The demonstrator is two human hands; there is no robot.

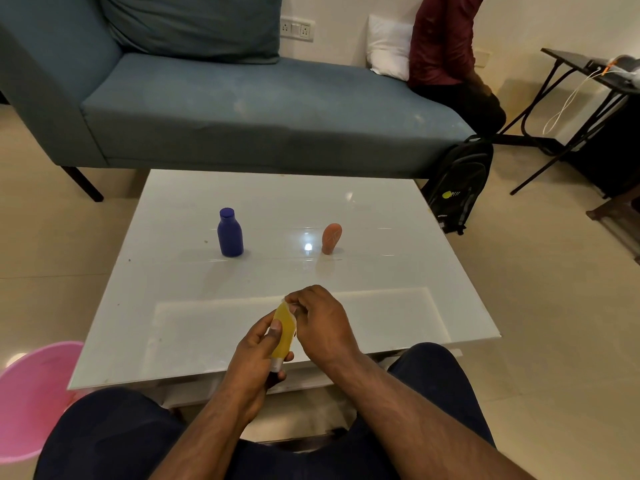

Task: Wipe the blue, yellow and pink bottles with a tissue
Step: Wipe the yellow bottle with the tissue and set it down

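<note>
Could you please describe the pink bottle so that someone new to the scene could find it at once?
On the white table before the sofa, two bottles stand apart. The pink bottle is the right one, rounded and tapering downward; the blue bottle to its left is capped and cylindrical.

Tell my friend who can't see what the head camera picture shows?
Two hands hold a yellow bottle over a white table: left hand gripping it, right hand at its top. A blue bottle and pink bottle stand farther back.
</note>
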